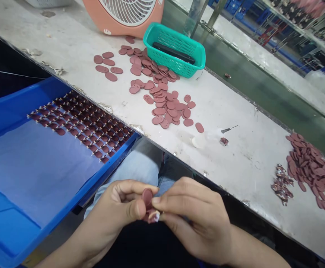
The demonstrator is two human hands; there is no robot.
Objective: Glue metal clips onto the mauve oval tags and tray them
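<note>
Close to my lap, both hands pinch one small part between their fingertips. It has a dark red oval piece (pixel 147 196) at its upper end and a small red, white and tan piece (pixel 153 216) below, whose kind I cannot make out. My left hand (pixel 117 204) closes thumb and fingers on the oval's left side. Thumb and fingertips of my right hand (pixel 198 216) press against the part from the right, partly covering it. At my left, a blue tray (pixel 0 115) holds rows of dark red oval pieces with small light fittings (pixel 95 130) on a pale sheet.
Loose red ovals (pixel 162 100) lie scattered on the worn white table (pixel 235 167). A heaped pile of ovals (pixel 313 167) and small patterned pieces (pixel 282 186) lie at right. A thin dark-handled tool (pixel 226 130), a green basket (pixel 176 69) and an orange fan (pixel 123 24) stand farther back.
</note>
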